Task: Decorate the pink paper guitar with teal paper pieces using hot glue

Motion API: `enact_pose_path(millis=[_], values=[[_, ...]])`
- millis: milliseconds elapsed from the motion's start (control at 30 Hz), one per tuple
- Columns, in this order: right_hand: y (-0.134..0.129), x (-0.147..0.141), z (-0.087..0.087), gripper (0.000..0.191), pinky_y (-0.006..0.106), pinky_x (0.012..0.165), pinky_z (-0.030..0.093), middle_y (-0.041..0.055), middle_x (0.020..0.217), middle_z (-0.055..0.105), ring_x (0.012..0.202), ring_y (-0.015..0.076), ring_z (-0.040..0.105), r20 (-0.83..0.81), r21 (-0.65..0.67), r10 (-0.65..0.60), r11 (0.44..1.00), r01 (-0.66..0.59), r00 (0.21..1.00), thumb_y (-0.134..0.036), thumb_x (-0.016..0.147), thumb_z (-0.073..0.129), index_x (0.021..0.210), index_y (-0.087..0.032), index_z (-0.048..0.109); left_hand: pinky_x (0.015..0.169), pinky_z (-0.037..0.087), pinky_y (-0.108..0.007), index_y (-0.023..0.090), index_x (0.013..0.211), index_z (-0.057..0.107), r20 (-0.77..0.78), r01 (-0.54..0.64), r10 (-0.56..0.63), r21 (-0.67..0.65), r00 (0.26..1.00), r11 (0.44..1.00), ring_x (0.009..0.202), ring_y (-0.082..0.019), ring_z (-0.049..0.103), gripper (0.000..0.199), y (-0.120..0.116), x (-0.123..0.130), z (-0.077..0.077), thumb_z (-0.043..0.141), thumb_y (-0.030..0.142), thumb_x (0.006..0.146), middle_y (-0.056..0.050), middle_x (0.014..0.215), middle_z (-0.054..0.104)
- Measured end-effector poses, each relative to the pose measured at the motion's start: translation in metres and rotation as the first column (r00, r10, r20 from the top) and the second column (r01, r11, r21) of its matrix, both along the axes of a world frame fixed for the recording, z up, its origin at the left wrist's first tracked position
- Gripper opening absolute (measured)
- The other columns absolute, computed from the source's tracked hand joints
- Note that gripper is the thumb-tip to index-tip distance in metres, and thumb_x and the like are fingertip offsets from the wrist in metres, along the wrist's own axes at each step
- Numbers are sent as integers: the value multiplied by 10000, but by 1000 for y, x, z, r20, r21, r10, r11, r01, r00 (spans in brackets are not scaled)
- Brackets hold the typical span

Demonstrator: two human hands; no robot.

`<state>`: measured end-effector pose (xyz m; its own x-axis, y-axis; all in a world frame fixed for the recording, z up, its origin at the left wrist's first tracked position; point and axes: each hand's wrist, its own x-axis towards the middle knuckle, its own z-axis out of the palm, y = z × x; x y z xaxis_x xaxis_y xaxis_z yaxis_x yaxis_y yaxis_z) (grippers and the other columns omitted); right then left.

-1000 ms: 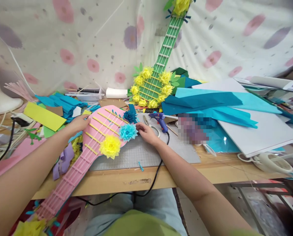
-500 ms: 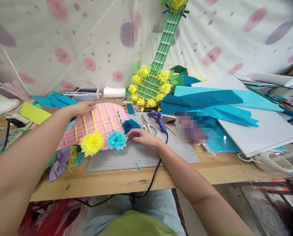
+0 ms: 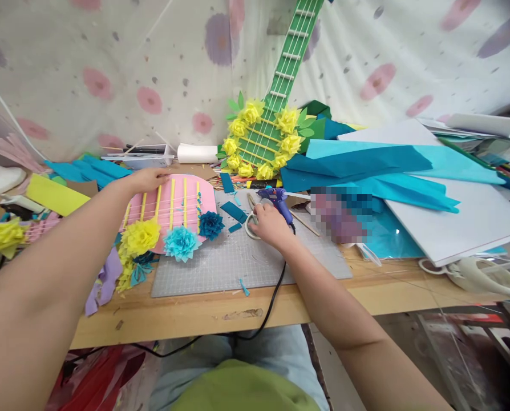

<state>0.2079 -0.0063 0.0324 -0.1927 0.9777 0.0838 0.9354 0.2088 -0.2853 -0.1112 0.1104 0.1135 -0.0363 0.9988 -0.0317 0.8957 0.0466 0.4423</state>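
My left hand (image 3: 151,178) grips the upper edge of a pink craft guitar (image 3: 178,197), its fingertips resting on the rim. Yellow strips and white strings cross the guitar's face. Along its lower edge sit a yellow paper flower (image 3: 140,236), a light blue one (image 3: 181,244) and a dark blue one (image 3: 211,225). Over the handles of a pair of scissors (image 3: 252,227) my right hand (image 3: 270,226) is closed, fingers curled at the loops. Right behind that hand lies a blue glue gun (image 3: 278,198). Dark blue paper scraps (image 3: 234,212) lie between guitar and scissors.
A grey cutting mat (image 3: 221,268) lies under the tools, and a black cord (image 3: 276,291) runs over the table edge. Behind leans a green guitar (image 3: 261,140) with yellow flowers. Blue paper sheets (image 3: 357,165), white board (image 3: 464,222) and a white cup (image 3: 481,277) stand right.
My right hand has left the flowers and moved right onto the scissors. The pink guitar has shifted left and turned slightly, baring the dark blue flower and paper scraps.
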Motion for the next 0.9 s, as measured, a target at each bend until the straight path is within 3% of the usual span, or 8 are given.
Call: enact_pose_path(millis=[100, 267, 367, 600, 767, 900], values=[[0, -2, -3, 301, 417, 919, 395, 199, 1043, 582, 1040, 323, 526, 42, 18, -20, 1000, 19, 999, -261, 804, 526, 1061, -108, 564, 829, 374, -162, 141, 1102, 619, -207, 140, -138, -6, 969, 990, 892, -124, 530, 296, -5, -5, -8, 592, 211, 816, 15, 946, 672], [-1, -3, -5, 312, 416, 864, 423, 201, 1097, 548, 1034, 322, 528, 46, 16, -84, 996, 83, 995, -235, 784, 538, 1075, -121, 524, 906, 386, -242, 144, 1128, 617, -291, 119, -63, 182, 955, 976, 956, -166, 543, 326, -28, 13, -4, 522, 263, 841, -64, 1135, 586], [-2, -4, -4, 332, 411, 846, 429, 220, 1125, 526, 1031, 331, 538, 67, -14, -98, 995, 99, 993, -237, 804, 518, 1103, -96, 495, 913, 389, -279, 164, 942, 675, -268, 146, -71, 271, 961, 951, 1029, -219, 538, 258, -45, 41, 0, 490, 316, 846, -81, 1070, 617], [-2, -2, 4, 397, 412, 869, 431, 247, 1163, 518, 1073, 349, 546, 80, -112, -111, 986, 120, 991, -305, 821, 556, 1135, -81, 461, 784, 431, -291, 196, 781, 644, -169, 377, -353, 143, 920, 915, 875, -203, 580, 190, -78, 100, -14, 561, 366, 772, -55, 919, 635], [-1, -1, 5, 431, 362, 853, 450, 218, 1186, 536, 1056, 299, 571, 148, -123, -112, 984, 131, 983, -348, 840, 522, 1164, -77, 437, 836, 420, -349, 181, 816, 619, -278, 558, -512, 120, 813, 821, 944, -243, 554, 245, -78, 104, -25, 561, 414, 768, -75, 902, 618], [0, -1, 4, 431, 351, 853, 451, 195, 1173, 554, 1048, 292, 576, 162, -113, -106, 986, 126, 981, -356, 838, 512, 1165, -83, 441, 854, 414, -370, 183, 788, 623, -354, 570, -516, 60, 780, 819, 951, -256, 556, 200, -73, 103, -23, 574, 373, 747, -79, 918, 615]])
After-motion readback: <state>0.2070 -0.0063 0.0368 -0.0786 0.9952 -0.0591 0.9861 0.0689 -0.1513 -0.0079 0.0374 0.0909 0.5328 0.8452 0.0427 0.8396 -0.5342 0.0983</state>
